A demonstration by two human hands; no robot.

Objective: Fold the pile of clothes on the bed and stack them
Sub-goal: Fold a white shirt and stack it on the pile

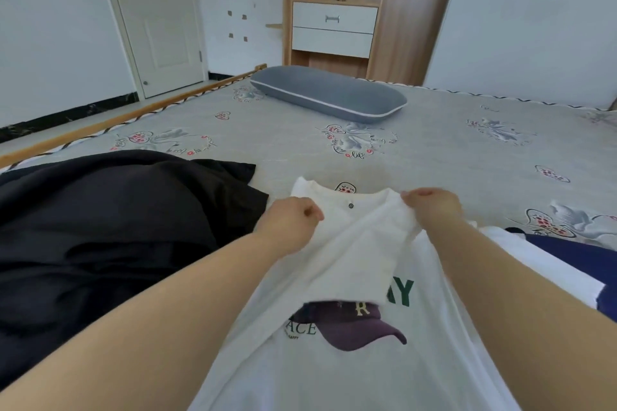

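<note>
Your left hand [293, 220] and right hand [430, 207] each pinch the top edge of the white T-shirt [354, 360], which lies on the bed [434, 150] at lower centre of the frame, its upper part folded down over the cap print. A black garment [110, 227] sprawls at left; a navy and white garment [567, 260] sits at the right edge, and a grey pillow [329, 93] lies at upper centre.

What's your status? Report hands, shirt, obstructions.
Left hand and right hand both gripping white shirt near its collar. Shirt partly folded on bed. Black garment alongside, not blocking.
</note>
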